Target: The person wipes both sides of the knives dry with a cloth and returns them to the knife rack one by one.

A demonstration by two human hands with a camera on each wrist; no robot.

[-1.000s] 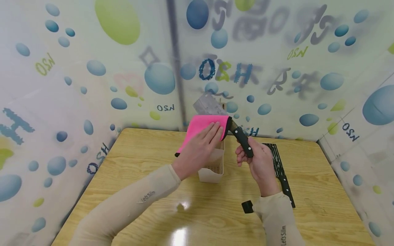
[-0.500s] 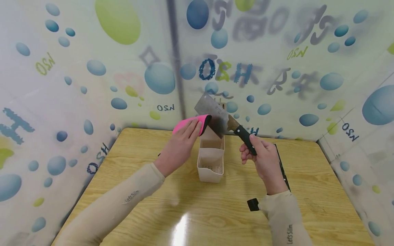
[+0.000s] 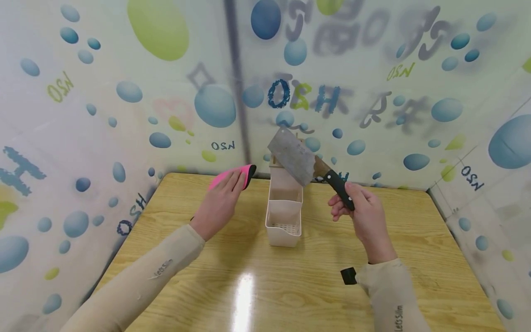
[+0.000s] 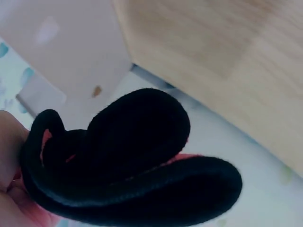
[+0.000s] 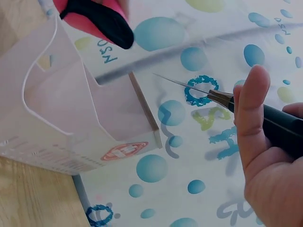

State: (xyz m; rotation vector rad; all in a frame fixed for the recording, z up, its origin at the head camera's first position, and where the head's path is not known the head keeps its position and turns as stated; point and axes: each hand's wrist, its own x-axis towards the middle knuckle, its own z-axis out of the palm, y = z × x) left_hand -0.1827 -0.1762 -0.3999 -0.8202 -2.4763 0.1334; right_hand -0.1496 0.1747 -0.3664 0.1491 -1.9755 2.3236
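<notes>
My left hand holds a folded pink cloth with black edging to the left of the holder, apart from the blade. In the left wrist view the cloth's black-trimmed folds bulge out, and thumb and finger grip it at the left edge. My right hand grips the black handle of a cleaver. Its broad grey blade points up and left, overlapping the top of the holder in the head view. Seen from the right wrist, the blade is edge-on, and the fingers wrap the handle.
A cream tiered plastic holder stands on the wooden table, near its back edge. Printed sheeting with blue and green bubbles walls the back and sides. A small black block sits at my right wrist.
My left hand has drawn the cloth off the blade to the left and down, baring the cleaver. My right hand has shifted slightly right with it. The black knife lying at the right is now hidden.
</notes>
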